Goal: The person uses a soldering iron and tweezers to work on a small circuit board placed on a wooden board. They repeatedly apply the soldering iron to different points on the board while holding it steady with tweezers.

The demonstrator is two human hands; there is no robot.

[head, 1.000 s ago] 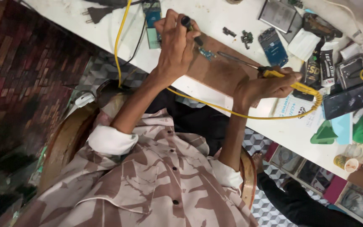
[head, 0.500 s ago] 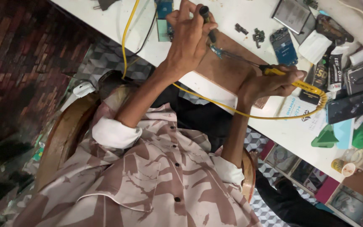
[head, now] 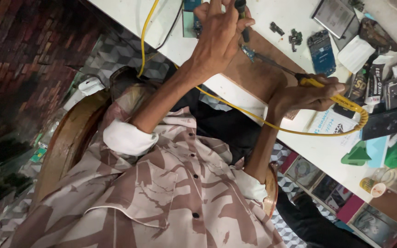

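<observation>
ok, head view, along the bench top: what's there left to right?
Yellow cable → left hand gripping a dark tool → small green circuit board → right hand on a yellow-handled soldering iron → blue phone board → green wedge.

A white worktable runs across the top, crowded. At its middle lies a brown rectangular wooden board, a small green circuit board on its far edge. Just beyond the board sit small dark loose parts and a blue phone board. Right of the board lie green plastic wedges, with a yellow cable trailing off its left side.
</observation>
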